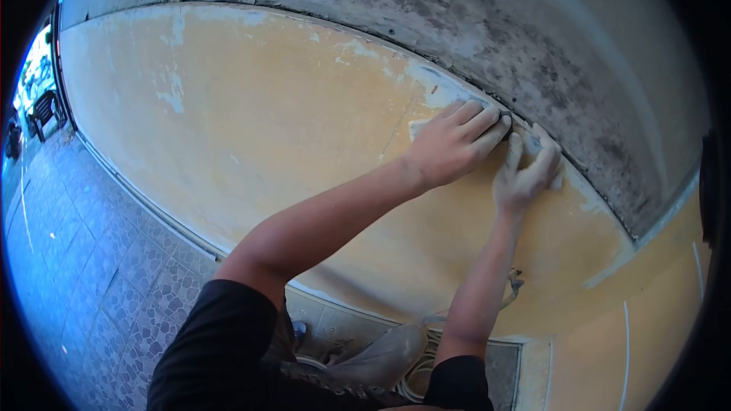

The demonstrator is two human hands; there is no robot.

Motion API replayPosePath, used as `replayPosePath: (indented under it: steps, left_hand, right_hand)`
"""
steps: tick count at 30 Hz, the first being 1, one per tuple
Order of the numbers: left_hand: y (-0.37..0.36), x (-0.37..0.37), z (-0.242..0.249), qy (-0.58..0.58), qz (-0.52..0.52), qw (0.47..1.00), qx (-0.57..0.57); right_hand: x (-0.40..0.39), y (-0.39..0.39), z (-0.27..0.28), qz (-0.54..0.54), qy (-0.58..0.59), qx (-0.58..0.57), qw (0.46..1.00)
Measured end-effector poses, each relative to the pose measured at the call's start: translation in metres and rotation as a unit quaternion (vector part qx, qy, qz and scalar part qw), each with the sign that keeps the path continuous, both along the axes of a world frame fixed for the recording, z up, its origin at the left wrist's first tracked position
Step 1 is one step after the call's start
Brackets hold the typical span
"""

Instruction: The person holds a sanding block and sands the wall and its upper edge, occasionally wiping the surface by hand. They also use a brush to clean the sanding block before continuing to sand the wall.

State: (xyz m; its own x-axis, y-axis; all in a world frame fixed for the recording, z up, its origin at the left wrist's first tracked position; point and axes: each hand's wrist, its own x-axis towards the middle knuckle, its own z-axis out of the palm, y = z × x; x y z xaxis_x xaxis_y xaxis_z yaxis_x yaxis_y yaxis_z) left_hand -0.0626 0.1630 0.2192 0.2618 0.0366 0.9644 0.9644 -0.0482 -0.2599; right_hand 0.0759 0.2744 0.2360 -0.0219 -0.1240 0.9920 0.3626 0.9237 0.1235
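My left hand [455,143] is closed at the upper edge of the yellow wall [304,114], its dusty fingers bent over a small dark piece [505,115] that I cannot make out. Just to the right, my right hand [527,173] curls its fingers against the same edge, thumb pointing up and a greyish surface showing between thumb and fingers. The two hands nearly meet at the fingertips. Pale filler patches [438,84] and flaked spots run along the edge around them. Whatever lies under the fingers is mostly hidden.
A stained grey ledge [487,30] lies beyond the edge. Below, a coiled hose [417,377] and a brass-coloured fitting [516,280] sit near my knee. Patterned floor tiles [129,289] stretch along the wall's left side, with a dark chair [46,114] at the far end.
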Motion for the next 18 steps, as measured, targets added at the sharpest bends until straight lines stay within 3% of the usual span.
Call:
replayPosePath:
  steps: [2,3,7,9,10,12,14,16,17,18]
  left_hand:
    - [-0.013,-0.038,0.008,0.004,0.001,0.995,0.101]
    - [-0.032,-0.058,0.021,-0.062,0.003,0.988,0.142]
    - [-0.073,-0.093,0.038,-0.203,0.071,0.935,0.284]
    - [-0.054,-0.065,0.02,-0.163,0.046,0.959,0.226]
    - [-0.041,-0.053,0.001,-0.098,0.057,0.984,0.135]
    - [-0.036,-0.032,-0.024,0.029,0.055,0.998,0.006]
    - [-0.048,-0.05,-0.009,0.053,0.036,0.998,0.013]
    - [-0.066,-0.077,0.021,-0.042,0.041,0.996,0.065]
    - [-0.079,-0.093,0.034,-0.081,0.051,0.977,0.191]
    - [-0.089,-0.112,0.044,-0.177,0.032,0.958,0.222]
  right_hand:
    - [0.008,0.004,0.004,0.154,-0.031,-0.111,0.981]
    - [0.013,0.005,0.005,0.086,-0.06,-0.07,0.992]
    - [0.007,-0.005,0.006,0.039,-0.075,-0.037,0.996]
    - [-0.006,-0.019,0.008,-0.085,-0.03,-0.084,0.992]
    - [-0.008,-0.02,0.008,-0.081,-0.033,-0.081,0.993]
    - [-0.008,-0.02,0.009,0.129,0.025,-0.191,0.973]
    - [-0.002,-0.024,0.01,0.199,0.017,-0.237,0.951]
    - [0.005,-0.017,0.009,0.1,-0.03,-0.157,0.982]
    - [0.008,-0.019,0.01,0.079,-0.049,-0.137,0.986]
    - [0.008,-0.019,0.011,0.077,-0.047,-0.134,0.987]
